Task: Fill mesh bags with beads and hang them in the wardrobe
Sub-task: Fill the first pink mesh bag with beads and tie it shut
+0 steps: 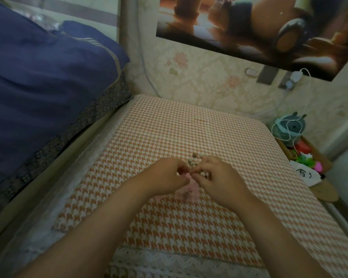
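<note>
Blue bedding (38, 77) hangs at the left of the frame beside the houndstooth cushion (189, 121) where we work. Just left of centre, our left hand (165, 177) comes in palm down. Its fingers are curled tight, and thumb and forefinger pinch the upper edge of the pink mesh bag (187, 190).

The bag lies crumpled on the cushion between our two hands. Its long axis runs from the mouth at our fingertips down toward the bottom of the frame. Just above that mouth sits the small heap of beads (191, 160), some of them showing between the fingers of the other hand.

Our right hand (219, 177) arches over the heap's right side, fingers bent, tips drawn together at the bag's mouth opposite the left. Whether they grip mesh or a bead we cannot tell. This hand is plainly the nearer to the beads, so the coming move looks like a short pull from the heap down-frame into the held mouth.

At far right a basket of toys (303, 159) stands off the cushion.
</note>
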The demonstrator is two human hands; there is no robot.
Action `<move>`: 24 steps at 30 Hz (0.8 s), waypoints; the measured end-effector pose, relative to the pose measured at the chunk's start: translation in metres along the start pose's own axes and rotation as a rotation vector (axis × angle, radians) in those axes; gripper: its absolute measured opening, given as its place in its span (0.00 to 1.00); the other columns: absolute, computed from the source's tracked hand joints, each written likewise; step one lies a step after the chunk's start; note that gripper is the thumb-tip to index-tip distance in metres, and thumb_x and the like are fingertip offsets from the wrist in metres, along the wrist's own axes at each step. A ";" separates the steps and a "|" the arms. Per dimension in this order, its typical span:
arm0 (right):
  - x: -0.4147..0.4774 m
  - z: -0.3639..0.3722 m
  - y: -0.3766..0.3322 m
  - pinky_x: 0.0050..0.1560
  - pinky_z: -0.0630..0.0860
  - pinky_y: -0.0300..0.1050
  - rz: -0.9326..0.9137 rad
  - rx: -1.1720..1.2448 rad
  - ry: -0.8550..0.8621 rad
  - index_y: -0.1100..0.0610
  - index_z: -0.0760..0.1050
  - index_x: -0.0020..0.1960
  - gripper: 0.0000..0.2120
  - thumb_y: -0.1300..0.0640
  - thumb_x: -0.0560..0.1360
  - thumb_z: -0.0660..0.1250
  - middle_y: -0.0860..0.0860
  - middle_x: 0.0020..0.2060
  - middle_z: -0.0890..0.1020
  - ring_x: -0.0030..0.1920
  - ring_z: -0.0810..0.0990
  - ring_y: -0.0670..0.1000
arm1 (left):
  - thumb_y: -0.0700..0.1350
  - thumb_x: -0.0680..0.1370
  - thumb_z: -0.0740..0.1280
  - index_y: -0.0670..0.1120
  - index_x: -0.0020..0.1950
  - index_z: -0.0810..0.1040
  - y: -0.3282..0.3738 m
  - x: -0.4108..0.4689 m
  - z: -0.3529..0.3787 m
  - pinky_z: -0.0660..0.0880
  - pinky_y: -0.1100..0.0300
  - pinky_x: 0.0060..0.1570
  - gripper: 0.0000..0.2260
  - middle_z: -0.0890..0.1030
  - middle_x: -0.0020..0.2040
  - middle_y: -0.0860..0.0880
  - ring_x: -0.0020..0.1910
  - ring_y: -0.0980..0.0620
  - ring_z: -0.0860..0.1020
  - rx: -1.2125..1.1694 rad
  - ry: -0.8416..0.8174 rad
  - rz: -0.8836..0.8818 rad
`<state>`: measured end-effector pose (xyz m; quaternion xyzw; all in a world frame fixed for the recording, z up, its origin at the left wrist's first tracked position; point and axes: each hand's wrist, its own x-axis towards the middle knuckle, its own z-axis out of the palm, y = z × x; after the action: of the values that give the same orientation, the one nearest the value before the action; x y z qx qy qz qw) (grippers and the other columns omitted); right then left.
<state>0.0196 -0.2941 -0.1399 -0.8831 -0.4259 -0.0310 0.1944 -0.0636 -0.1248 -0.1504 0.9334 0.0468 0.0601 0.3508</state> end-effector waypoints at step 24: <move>0.008 0.001 0.022 0.42 0.81 0.54 0.184 0.125 -0.029 0.52 0.85 0.46 0.15 0.45 0.80 0.63 0.49 0.38 0.85 0.37 0.82 0.50 | 0.37 0.73 0.71 0.48 0.60 0.82 -0.052 0.084 0.035 0.75 0.59 0.51 0.16 0.83 0.54 0.48 0.53 0.50 0.80 0.315 0.002 -0.011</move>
<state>0.0412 -0.2998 -0.1459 -0.9051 -0.3467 0.0263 0.2448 0.0225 -0.0981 -0.2042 0.9765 0.0609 0.0511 0.2005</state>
